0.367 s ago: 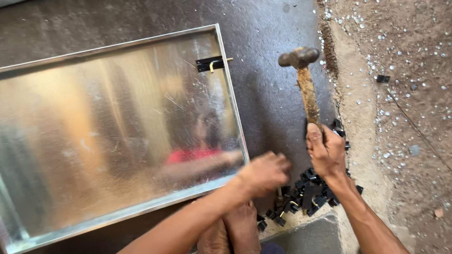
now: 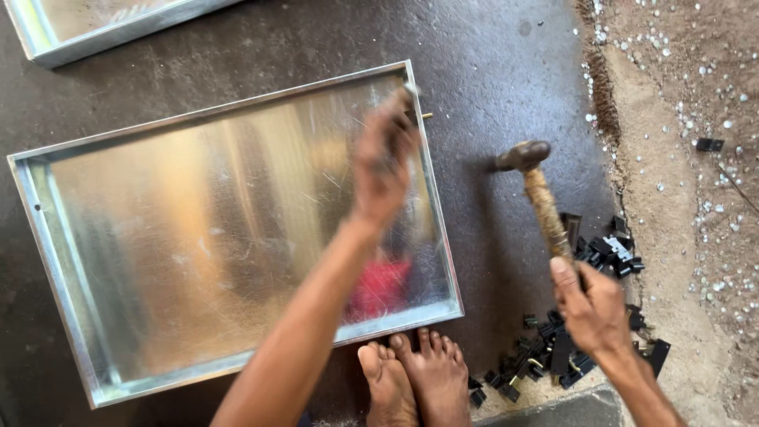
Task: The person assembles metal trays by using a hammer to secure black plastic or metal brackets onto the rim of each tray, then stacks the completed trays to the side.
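Observation:
A shiny metal tray (image 2: 47, 237) with a raised rim lies flat on the dark floor in front of me. My left hand (image 2: 382, 162), blurred by motion, reaches over the tray's far right corner, next to a small dark fitting on the rim; whether it holds anything I cannot tell. My right hand (image 2: 589, 304) grips the wrapped handle of a hammer (image 2: 541, 194), whose head hangs above the floor to the right of the tray. My bare feet (image 2: 415, 379) rest at the tray's near edge.
A heap of small black clips (image 2: 581, 316) lies on the floor beside my right hand. A second metal tray (image 2: 118, 28) sits at the top left. Sandy ground (image 2: 680, 119) strewn with small pale bits runs along the right.
My left hand has swung from the tray's near right corner up to its far right corner. The hammer stays gripped in my right hand. The view has shifted, showing more of the tray.

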